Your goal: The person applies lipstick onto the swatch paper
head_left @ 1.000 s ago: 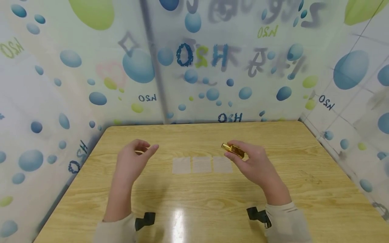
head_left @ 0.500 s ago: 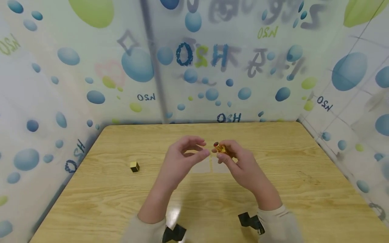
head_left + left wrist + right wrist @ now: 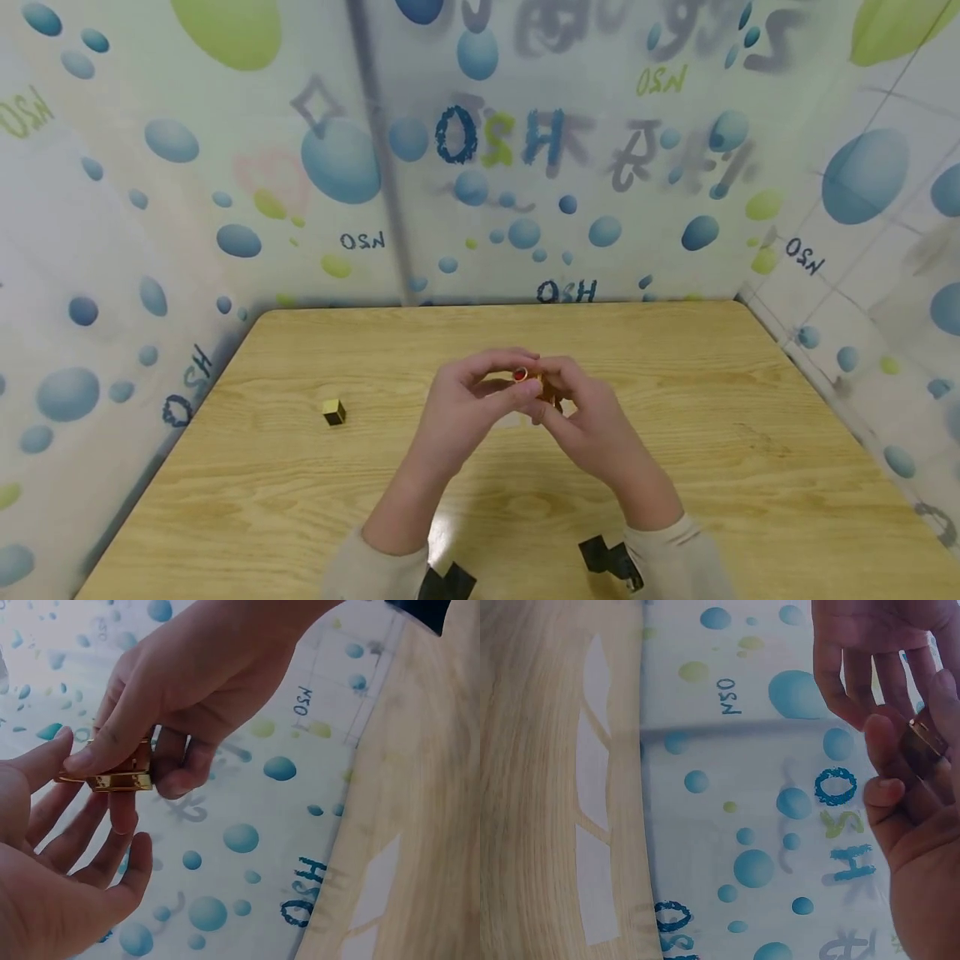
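Observation:
A gold lipstick [image 3: 521, 375] with a red tip is held up over the middle of the table between both hands. My right hand [image 3: 592, 417] grips its gold case, thumb on one side and fingers on the other. The thumb and fingers of my left hand [image 3: 461, 412] pinch around the red-tipped end. Seen from the left wrist, the shiny gold case [image 3: 124, 780] shows between the right thumb and fingers, with the left thumb at its end. A small gold-and-black cap [image 3: 333, 412] lies on the table to the left.
Three white squares lie in a row on the wooden table [image 3: 247, 500], mostly hidden by the hands in the head view; one white square [image 3: 592, 776] shows whole from the right wrist. A bubble-printed curtain [image 3: 480, 250] stands behind the table.
My left hand set the cap down at the left, then moved right to the lipstick and now pinches its end. My right hand has moved slightly left with the lipstick, whose red tip now shows.

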Available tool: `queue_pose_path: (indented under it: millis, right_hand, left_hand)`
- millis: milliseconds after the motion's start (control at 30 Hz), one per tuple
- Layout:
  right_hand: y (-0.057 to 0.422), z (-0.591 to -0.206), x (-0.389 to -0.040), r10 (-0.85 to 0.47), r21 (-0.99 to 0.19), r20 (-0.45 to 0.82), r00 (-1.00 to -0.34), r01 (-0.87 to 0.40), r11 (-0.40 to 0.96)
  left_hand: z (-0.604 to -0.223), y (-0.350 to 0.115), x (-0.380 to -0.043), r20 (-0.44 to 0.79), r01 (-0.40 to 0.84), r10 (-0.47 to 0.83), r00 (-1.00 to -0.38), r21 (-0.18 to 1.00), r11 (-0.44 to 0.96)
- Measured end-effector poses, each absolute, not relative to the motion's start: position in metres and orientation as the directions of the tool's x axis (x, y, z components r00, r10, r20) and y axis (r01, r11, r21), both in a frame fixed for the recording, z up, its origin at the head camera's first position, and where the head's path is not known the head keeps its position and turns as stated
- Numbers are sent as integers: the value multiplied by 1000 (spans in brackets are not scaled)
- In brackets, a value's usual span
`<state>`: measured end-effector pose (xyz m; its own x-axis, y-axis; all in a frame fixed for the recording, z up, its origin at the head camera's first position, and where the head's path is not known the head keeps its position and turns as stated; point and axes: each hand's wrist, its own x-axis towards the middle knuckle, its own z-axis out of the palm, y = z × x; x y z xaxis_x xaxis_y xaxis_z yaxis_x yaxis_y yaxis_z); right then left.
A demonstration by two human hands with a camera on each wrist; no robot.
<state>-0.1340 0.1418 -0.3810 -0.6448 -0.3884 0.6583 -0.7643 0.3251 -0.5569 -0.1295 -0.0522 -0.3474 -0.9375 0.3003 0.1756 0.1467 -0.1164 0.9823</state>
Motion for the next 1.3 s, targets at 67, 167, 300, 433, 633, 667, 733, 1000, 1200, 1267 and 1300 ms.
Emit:
queue_pose_path:
  millis: [67,167,300,433,633,667,733,1000,1200,1267,1300]
  right_hand:
    - [139,-383,-135,-356,-520,706,-612,-789,326]
    - [133,-383,-136,-298,-472,762,-575,-808,354]
    - [126,-383,-135,-222,-409,814,-537,-801,436]
    - [121,-384,-134,-159,-370,846,-509,-775,512]
    - [115,-386,-134,-114,-318,879,-463,-747,584]
    - [114,-387,-133,-112,-307,883,-456,-741,597]
    - [112,-386,-133,-107,-286,891,-441,-730,621]
    - [112,-383,-134,-101,-294,891,-443,-731,615]
    - [116,-383,-135,-106,-341,875,-472,-757,557]
    - [117,-382,-135,-105,-360,866,-489,-756,547]
    - [117,-381,-135,-101,-374,860,-500,-754,540]
  left_hand:
    - [-349,-49,-129,182,149,260,-948,979,-142]
    - [-352,-43,-127,201,175,169,-965,972,-157]
    - [-355,-32,-124,245,238,53,-968,964,-118]
    - [-358,-24,-120,281,281,-9,-960,957,-75]
    - [-359,-16,-117,336,341,-79,-939,938,-63]
    - [-359,-15,-117,345,351,-89,-934,934,-63]
    - [-359,-13,-116,364,372,-107,-925,926,-59]
    - [-356,-12,-113,411,416,-111,-905,909,-21]
    - [-354,-13,-114,392,395,-93,-915,919,-13]
    - [-354,-13,-114,390,392,-87,-917,920,-13]
    - [-353,-13,-115,389,391,-83,-917,920,-10]
